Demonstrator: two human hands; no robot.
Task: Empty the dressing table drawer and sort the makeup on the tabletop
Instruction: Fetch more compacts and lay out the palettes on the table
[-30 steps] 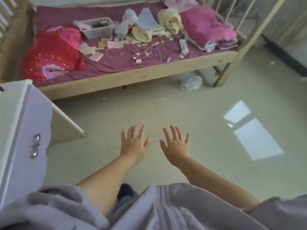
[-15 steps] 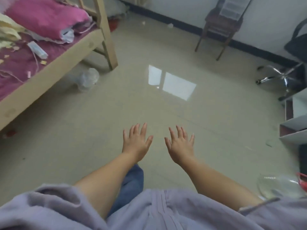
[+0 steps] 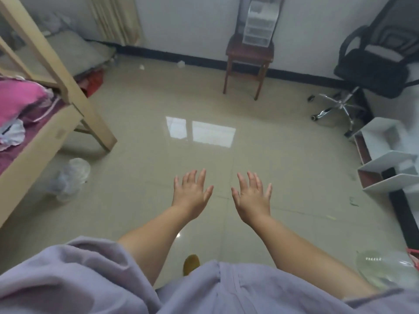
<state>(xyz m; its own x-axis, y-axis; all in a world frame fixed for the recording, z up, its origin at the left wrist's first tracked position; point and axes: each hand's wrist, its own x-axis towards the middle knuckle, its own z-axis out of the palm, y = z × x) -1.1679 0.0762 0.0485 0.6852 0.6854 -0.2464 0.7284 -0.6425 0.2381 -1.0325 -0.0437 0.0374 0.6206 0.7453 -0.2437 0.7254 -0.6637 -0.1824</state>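
Note:
My left hand (image 3: 191, 194) and my right hand (image 3: 252, 198) are stretched out side by side over the bare tiled floor, palms down, fingers spread and straight, holding nothing. A clear plastic drawer organizer (image 3: 258, 30) stands on a dark wooden stool (image 3: 248, 57) against the far wall. No dressing table drawer and no makeup show in this view.
A wooden bed frame (image 3: 68, 87) with pink bedding is at the left, a crumpled plastic bag (image 3: 70, 175) beside it. A black office chair (image 3: 371, 71) and white shelf units (image 3: 390, 159) are at the right. A clear plastic piece (image 3: 383, 270) lies at lower right.
The view has swung right, from the bed and a white cabinet to the far wall, stool and office chair. Both hands stay spread and empty in front of me.

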